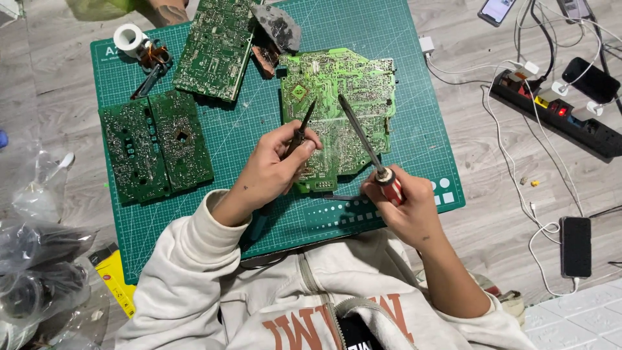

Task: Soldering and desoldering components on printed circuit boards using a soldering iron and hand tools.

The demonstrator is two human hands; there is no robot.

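Both hands are over the bright green circuit board, which lies flat near the middle of the green cutting mat, a little toward its right edge. The left hand is curled tight around a dark pointed tool, fingers wrapped on the handle, and the tip slants up onto the board's centre. The right hand is closed around the red handle of a screwdriver, whose long shaft runs up and to the left across the board. The two tips sit near each other, though it is hard to tell whether they touch.

Toward the mat's left edge lies a dark green circuit board, flat and well apart from the hands. At the mat's far edge a third green board lies at a slight angle, with a grey lumpy piece just beside it on the right and a copper-coloured part below that. In the mat's far-left corner stands a white roll of tape, with a copper coil touching it.

Off the mat, on the wooden floor to the right, a black power strip carries white plugs and cables. A dark phone lies near the right side, on a white cable. Clear plastic bags are piled at the left. Another person's arm shows at the far edge.
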